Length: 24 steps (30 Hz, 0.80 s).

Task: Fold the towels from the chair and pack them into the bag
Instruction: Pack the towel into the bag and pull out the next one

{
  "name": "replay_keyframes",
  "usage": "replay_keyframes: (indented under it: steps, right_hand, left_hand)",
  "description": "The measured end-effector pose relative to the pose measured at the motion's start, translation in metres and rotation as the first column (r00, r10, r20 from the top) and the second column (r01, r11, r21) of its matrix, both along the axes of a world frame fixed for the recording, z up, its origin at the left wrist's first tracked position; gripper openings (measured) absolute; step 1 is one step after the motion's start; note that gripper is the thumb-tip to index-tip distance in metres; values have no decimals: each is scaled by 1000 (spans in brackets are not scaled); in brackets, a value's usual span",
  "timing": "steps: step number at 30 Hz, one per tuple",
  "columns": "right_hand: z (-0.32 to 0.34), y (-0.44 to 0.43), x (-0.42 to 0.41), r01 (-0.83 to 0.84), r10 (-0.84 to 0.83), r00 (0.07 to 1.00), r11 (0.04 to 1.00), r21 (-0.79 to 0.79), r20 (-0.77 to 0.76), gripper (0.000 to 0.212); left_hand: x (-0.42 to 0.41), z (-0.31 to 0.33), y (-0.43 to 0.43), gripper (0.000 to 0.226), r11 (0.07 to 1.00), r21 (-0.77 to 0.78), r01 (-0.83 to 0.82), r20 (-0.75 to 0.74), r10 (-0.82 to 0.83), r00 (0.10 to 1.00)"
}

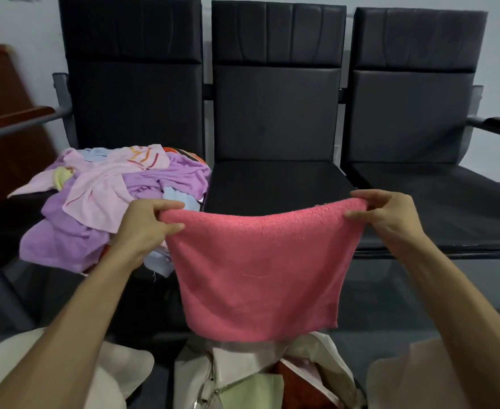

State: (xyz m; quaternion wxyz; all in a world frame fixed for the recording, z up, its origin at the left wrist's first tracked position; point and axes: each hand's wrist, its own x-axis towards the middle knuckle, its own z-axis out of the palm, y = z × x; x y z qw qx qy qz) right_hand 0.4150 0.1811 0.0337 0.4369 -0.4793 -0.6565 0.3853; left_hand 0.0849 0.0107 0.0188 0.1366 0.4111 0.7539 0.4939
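Note:
A pink towel [260, 270] hangs in the air in front of the middle chair seat, stretched between both hands. My left hand [145, 225] pinches its upper left corner; my right hand [390, 219] pinches its upper right corner. The towel's lower edge dangles just above an open cream bag [242, 367] on the floor between my knees; folded green and red cloth shows inside it. A heap of purple, light pink and blue towels [110, 202] lies on the left chair seat, beside my left hand.
Three dark padded chairs stand joined in a row against a pale wall; the middle seat [275, 184] and right seat [437, 196] are bare. A brown wooden piece [3, 113] stands at far left. My knees frame the bag at the bottom.

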Motion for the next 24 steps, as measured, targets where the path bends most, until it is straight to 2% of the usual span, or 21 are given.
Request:
replay_keyframes:
  steps: [2,4,7,9,12,16,24]
  right_hand:
    - [-2,-1,0,57,-70,987,994,92,147,42]
    - [-2,-3,0,127,-172,957,973,195,232,27]
    - [1,-5,-1,196,-269,948,915,352,173,14]
    - [3,-4,-1,233,-313,941,873,428,126,13]
    - [-1,-2,-1,230,-339,926,855,465,164,13]
    - [-6,-2,2,203,-335,902,885,419,271,9]
    - [24,2,6,168,-401,833,839,517,381,18]
  left_hand:
    - [1,-4,2,36,997,-65,-43,-241,26,970]
    - [2,-5,3,25,995,-56,-79,-395,50,917]
    - [1,-5,5,19,994,52,-95,-511,108,853]
    - [3,-3,5,20,985,126,-116,-522,165,837]
    - [7,-1,3,19,975,198,-99,-529,191,827]
    - [9,3,3,20,980,189,-56,-525,149,838]
    - [10,45,9,14,983,184,17,-547,88,833]
